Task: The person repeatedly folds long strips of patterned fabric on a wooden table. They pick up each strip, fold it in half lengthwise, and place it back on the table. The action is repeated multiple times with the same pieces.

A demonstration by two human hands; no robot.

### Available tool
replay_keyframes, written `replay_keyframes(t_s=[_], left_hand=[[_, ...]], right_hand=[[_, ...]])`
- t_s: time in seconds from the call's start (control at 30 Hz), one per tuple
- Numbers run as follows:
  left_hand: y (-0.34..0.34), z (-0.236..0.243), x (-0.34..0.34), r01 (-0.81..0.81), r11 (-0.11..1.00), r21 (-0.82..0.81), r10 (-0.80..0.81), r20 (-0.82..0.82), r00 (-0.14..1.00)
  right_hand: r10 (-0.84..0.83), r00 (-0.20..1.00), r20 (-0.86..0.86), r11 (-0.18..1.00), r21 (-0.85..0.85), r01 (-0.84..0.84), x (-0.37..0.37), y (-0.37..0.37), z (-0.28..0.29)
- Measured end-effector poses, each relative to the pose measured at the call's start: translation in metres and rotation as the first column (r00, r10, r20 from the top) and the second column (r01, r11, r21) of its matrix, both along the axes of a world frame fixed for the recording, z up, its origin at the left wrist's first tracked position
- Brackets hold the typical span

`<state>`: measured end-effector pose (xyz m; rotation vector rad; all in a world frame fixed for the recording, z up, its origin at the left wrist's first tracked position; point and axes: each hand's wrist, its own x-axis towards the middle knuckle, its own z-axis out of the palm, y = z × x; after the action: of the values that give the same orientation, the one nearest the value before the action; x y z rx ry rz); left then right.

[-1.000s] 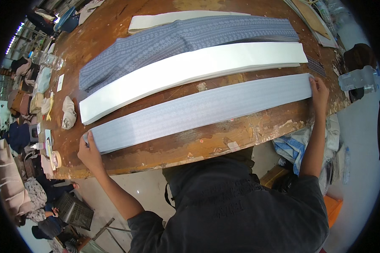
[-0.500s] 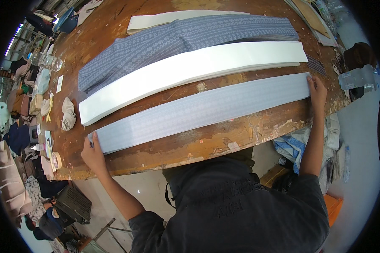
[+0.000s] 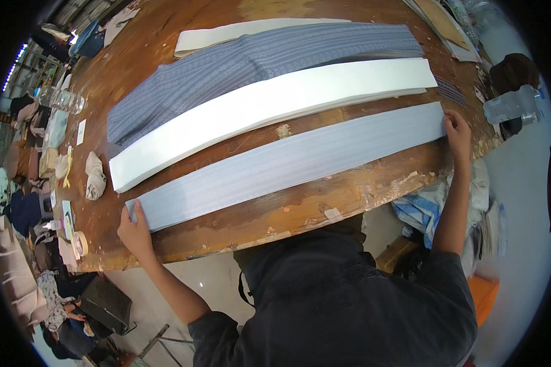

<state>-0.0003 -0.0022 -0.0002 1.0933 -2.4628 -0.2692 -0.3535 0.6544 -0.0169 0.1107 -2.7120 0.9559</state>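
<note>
A long pale blue fabric strip lies stretched across the table near its front edge. My left hand grips its left end, thumb on top and fingers at the end edge. At the opposite end, my right hand has the strip's edge between thumb and fingers; the exact contact is partly hidden. Just beyond lies a stack of long white strips, roughly parallel to the blue one. Behind that stack, patterned blue-grey fabric is spread in long, slightly rumpled layers.
The worn brown wooden table has a chipped front edge. Another off-white strip lies at the back. Left are a crumpled beige cloth, a tape roll and a clear bottle. A plastic bottle stands right.
The view has shifted slightly, moving the table's things a little left in the picture. Both hands stay at the blue strip's ends, the right one's fingers slightly shifted.
</note>
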Motion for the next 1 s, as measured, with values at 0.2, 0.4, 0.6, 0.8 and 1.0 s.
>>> replay_keyframes(t_s=[0.2, 0.4, 0.6, 0.8, 1.0], left_hand=[[-0.002, 0.001, 0.001, 0.026, 0.997, 0.076, -0.024, -0.023, 0.999], [-0.001, 0.002, 0.000, 0.042, 0.998, 0.044, -0.040, -0.025, 0.999], [0.000, 0.002, 0.000, 0.029, 0.997, 0.074, -0.026, -0.045, 0.999], [0.001, 0.001, 0.000, 0.021, 0.997, 0.073, -0.018, -0.052, 0.998], [-0.003, 0.001, 0.008, 0.010, 0.992, 0.123, 0.006, -0.129, 0.992]], right_hand=[[-0.027, 1.000, 0.001, 0.998, -0.052, 0.027, 0.004, -0.003, -0.001], [-0.082, 0.996, -0.042, 0.996, 0.027, 0.083, 0.004, -0.003, -0.004], [-0.106, 0.994, -0.036, 0.993, 0.051, 0.108, 0.003, -0.007, -0.004], [-0.096, 0.993, -0.069, 0.987, 0.119, 0.104, 0.004, -0.009, -0.005], [-0.094, 0.991, -0.099, 0.979, 0.170, 0.110, 0.001, -0.008, -0.011]])
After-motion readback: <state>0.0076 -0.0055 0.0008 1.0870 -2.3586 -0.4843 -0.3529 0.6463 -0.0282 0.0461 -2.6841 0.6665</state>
